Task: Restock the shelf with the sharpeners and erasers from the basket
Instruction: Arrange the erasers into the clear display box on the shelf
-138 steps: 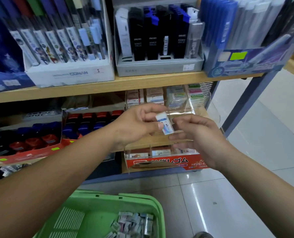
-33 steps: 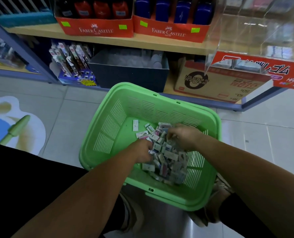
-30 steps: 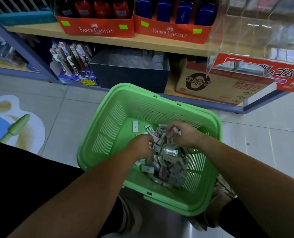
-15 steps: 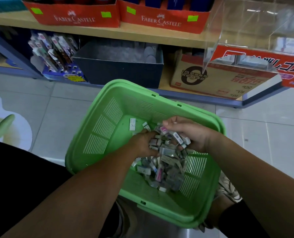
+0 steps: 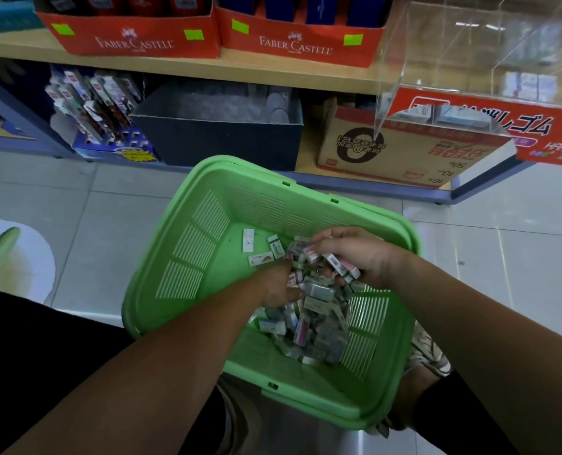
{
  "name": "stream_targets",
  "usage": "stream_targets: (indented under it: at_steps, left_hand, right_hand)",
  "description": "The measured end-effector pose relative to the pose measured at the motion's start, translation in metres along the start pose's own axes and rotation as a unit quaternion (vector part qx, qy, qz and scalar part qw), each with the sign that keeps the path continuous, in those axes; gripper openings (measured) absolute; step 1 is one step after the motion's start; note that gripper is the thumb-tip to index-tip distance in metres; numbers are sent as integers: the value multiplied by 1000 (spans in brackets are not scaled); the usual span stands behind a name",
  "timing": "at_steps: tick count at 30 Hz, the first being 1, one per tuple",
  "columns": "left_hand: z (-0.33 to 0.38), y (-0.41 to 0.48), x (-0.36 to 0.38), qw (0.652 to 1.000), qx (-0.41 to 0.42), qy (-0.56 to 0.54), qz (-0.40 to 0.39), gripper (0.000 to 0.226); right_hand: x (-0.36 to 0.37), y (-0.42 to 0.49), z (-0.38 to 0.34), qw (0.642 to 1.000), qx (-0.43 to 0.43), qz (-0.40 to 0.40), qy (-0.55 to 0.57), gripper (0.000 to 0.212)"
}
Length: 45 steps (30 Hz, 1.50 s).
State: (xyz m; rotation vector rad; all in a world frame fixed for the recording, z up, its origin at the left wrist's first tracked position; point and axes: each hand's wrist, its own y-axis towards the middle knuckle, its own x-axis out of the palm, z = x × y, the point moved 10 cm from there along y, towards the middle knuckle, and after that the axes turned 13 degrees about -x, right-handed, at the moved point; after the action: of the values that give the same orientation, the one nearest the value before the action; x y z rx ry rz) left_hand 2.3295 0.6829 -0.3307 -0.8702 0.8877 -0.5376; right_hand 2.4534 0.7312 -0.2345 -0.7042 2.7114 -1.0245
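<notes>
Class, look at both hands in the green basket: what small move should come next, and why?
Probably lift the right hand toward the clear display: it grips several packs above the pile in the basket, so it seems full enough. The left hand digs in the pile; its grip is hidden.

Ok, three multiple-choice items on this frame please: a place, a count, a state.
1. Where is the pile of packs? A) in the green basket B) on the floor tiles C) in the dark bin
2. How many red Faber-Castell boxes stand on the shelf? A) one B) two C) four
3. What is the right hand doing? A) hanging empty B) gripping the basket rim C) gripping several small packs
Answers: 1 A, the pile lies inside the basket; 2 B, two stand side by side; 3 C, its fingers curl round packs.
</notes>
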Motion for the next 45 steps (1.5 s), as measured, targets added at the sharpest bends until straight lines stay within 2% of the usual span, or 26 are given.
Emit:
stream_targets:
  at_steps: [3, 7, 9, 12, 14, 15, 18, 22, 25, 29, 31, 33, 35, 36, 38, 40, 41, 42, 44, 45]
  left_hand:
    - [4, -6, -4, 1000, -9, -1, -11, 50]
    - [9, -30, -22, 993, 2, -113, -31, 33]
    - [18, -54, -41, 985, 13, -170, -35, 24]
    - [47, -94, -70, 950, 43, -300, -82, 12]
    - [68, -122, -87, 919, 65, -371, -117, 19]
    - [79, -136, -99, 916, 80, -377, -113, 23]
    - [104, -176, -132, 910, 120, -387, -85, 30]
    - [129, -223, -174, 915, 170, -365, -27, 26]
    - [149, -244, -194, 896, 202, -394, -38, 21]
    - [157, -247, -216, 897, 219, -384, -32, 25]
    - [152, -242, -229, 883, 214, -416, -26, 20]
    - [149, -235, -238, 866, 198, -458, -24, 18]
    - [153, -229, -238, 864, 187, -466, -27, 7]
    - [157, -227, -235, 872, 184, -453, -35, 10]
    - [164, -223, -229, 892, 171, -416, -37, 30]
    - [167, -219, -231, 885, 172, -431, -36, 30]
    - [166, -217, -234, 875, 175, -450, -38, 26]
    - [165, -215, -240, 868, 181, -461, -36, 21]
    - [163, -215, -251, 867, 203, -455, -24, 19]
    - [162, -217, -256, 867, 215, -449, -19, 20]
  right_hand:
    - [-2, -5, -1, 999, 3, -14, -46, 14]
    - [-3, -20, -22, 993, -17, -30, -111, 8]
    - [-5, -34, -44, 982, -32, -32, -185, 20]
    - [-16, -62, -86, 953, -52, 3, -298, 30]
    - [-22, -86, -120, 941, -71, 32, -331, 31]
    - [-25, -98, -137, 937, -79, 40, -338, 29]
    - [-28, -132, -176, 938, -99, 34, -332, 22]
    - [-28, -162, -208, 948, -116, 17, -298, 37]
    - [-29, -168, -224, 951, -153, 26, -266, 33]
    - [-34, -166, -232, 958, -189, 39, -211, 27]
    - [-41, -168, -241, 949, -226, 65, -211, 21]
    - [-48, -172, -255, 909, -277, 102, -296, 20]
    - [-52, -175, -269, 823, -307, 142, -456, 20]
    - [-51, -175, -275, 780, -318, 159, -515, 20]
    - [-44, -179, -291, 706, -386, 180, -565, 17]
    - [-36, -177, -299, 659, -440, 171, -586, 14]
    - [-38, -173, -299, 665, -446, 164, -576, 15]
    - [-45, -169, -300, 701, -440, 161, -538, 19]
    - [-66, -161, -297, 807, -406, 160, -397, 24]
    - [-75, -158, -294, 847, -396, 154, -320, 24]
